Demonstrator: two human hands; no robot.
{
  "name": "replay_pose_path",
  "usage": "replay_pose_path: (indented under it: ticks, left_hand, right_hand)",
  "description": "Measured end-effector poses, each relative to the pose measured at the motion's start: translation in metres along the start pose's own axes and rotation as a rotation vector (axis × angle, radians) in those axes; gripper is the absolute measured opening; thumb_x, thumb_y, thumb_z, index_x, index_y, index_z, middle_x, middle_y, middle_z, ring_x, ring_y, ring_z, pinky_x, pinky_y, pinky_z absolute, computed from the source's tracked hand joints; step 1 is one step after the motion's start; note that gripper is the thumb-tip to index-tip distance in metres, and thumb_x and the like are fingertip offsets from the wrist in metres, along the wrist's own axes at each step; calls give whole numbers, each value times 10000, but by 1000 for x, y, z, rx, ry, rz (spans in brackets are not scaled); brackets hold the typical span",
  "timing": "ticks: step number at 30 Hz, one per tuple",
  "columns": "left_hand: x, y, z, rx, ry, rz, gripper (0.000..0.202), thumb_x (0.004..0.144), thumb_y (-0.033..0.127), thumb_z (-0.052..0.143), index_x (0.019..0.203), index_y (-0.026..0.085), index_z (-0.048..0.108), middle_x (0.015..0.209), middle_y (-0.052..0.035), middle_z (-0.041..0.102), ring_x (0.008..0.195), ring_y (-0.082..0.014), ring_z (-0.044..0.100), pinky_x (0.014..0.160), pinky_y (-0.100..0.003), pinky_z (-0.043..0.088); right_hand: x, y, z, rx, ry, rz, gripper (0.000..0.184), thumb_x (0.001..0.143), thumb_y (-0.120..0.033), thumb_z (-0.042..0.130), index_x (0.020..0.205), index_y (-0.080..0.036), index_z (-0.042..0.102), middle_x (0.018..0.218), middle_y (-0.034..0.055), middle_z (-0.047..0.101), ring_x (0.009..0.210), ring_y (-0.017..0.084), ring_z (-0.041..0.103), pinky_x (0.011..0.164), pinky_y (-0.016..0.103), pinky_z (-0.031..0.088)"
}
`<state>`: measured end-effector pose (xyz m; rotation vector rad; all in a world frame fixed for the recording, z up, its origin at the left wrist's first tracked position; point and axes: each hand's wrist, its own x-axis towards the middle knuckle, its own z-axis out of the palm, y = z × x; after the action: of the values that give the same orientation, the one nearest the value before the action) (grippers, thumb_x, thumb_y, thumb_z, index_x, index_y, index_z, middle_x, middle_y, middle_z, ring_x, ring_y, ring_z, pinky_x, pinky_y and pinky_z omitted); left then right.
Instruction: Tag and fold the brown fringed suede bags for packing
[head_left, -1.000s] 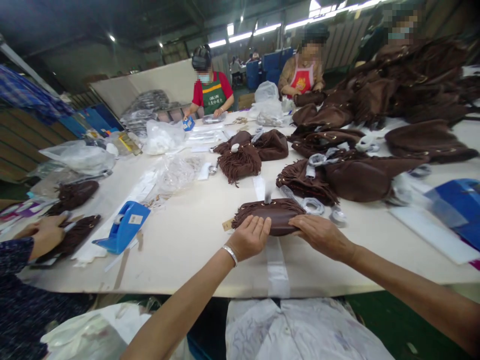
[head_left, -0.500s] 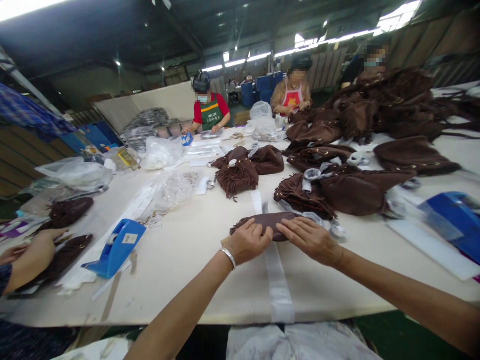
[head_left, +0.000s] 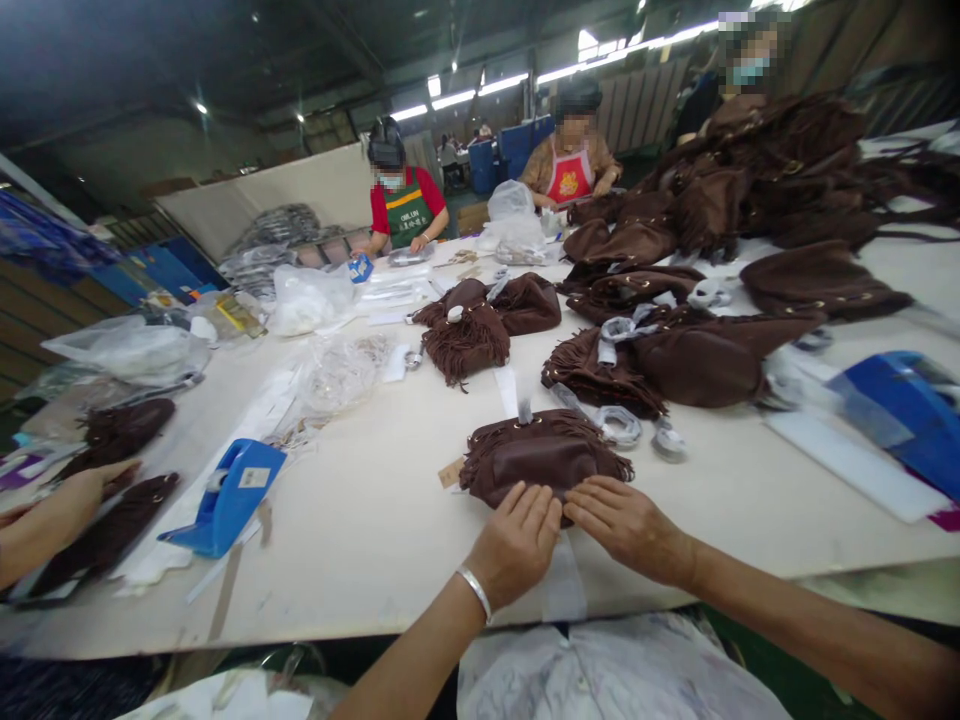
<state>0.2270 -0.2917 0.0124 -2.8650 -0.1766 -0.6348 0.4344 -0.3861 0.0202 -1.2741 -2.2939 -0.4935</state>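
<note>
A dark brown fringed bag [head_left: 546, 450] lies on the table in front of me, its smooth panel facing up. Its near edge is between the fingers of my left hand [head_left: 517, 540] and my right hand [head_left: 626, 530]. The fingers of both hands are close together and rest over that edge, fingertips almost meeting; the thumbs are mostly hidden. A tan tag [head_left: 451, 474] sticks out at the bag's left side. Beneath the bag runs a translucent strip [head_left: 564, 580] toward the table's near edge. A wrapped coil [head_left: 619, 425] sits beside its right end.
More brown bags [head_left: 705, 365] are heaped to the right and at the back. Blue tape dispensers [head_left: 232, 495] stand left and right. A white board [head_left: 855, 465] lies at right. Clear plastic bags [head_left: 341, 375] are at left. A co-worker's hand [head_left: 79, 505] works at far left; other people sit opposite.
The bag has turned so that its panel and fringe face up. Both my hands have come down and nearer to me, onto its near edge. The camera view has shifted slightly.
</note>
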Motion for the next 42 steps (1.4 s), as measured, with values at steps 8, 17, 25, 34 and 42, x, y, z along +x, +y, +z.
replay_pose_path:
  ticks: [8, 17, 25, 34, 42]
  left_hand:
    - [-41, 56, 57, -19, 13, -74, 303, 912, 139, 425, 1119, 70, 635, 1235, -205, 652, 1151, -280, 629, 978, -437, 523]
    - [-47, 73, 59, -68, -11, -214, 342, 926, 294, 537, 1180, 77, 612, 1340, -195, 586, 1294, -287, 519, 1064, -457, 464]
    - [-44, 77, 59, -107, 44, -304, 299, 918, 287, 543, 1127, 100, 646, 1255, -149, 656, 1167, -270, 615, 998, -425, 526]
    - [-45, 81, 50, -254, 74, -404, 228, 906, 197, 534, 1102, 123, 624, 1267, -129, 648, 1189, -235, 596, 1035, -387, 511]
    - [-28, 58, 40, -417, 107, -862, 161, 930, 143, 448, 1047, 217, 529, 1050, -74, 631, 971, -179, 637, 841, -328, 577]
  right_hand:
    - [-28, -31, 13, 168, -133, 84, 177, 964, -184, 487, 934, -172, 661, 968, 90, 701, 930, 187, 631, 867, 348, 503]
    - [23, 29, 24, 389, -436, 674, 369, 958, -391, 475, 1189, -160, 648, 1105, 130, 684, 1009, 259, 634, 862, 372, 493]
    - [45, 55, 21, 923, -827, 750, 313, 783, -479, 660, 840, -171, 658, 756, 5, 668, 705, 178, 591, 585, 249, 380]
    - [19, 22, 32, -25, -309, 90, 188, 961, -151, 446, 890, -167, 620, 886, 79, 624, 815, 202, 519, 715, 325, 354]
    - [4, 35, 21, 382, -290, 451, 277, 930, -222, 504, 1202, -215, 558, 1093, 79, 608, 966, 209, 578, 785, 321, 472]
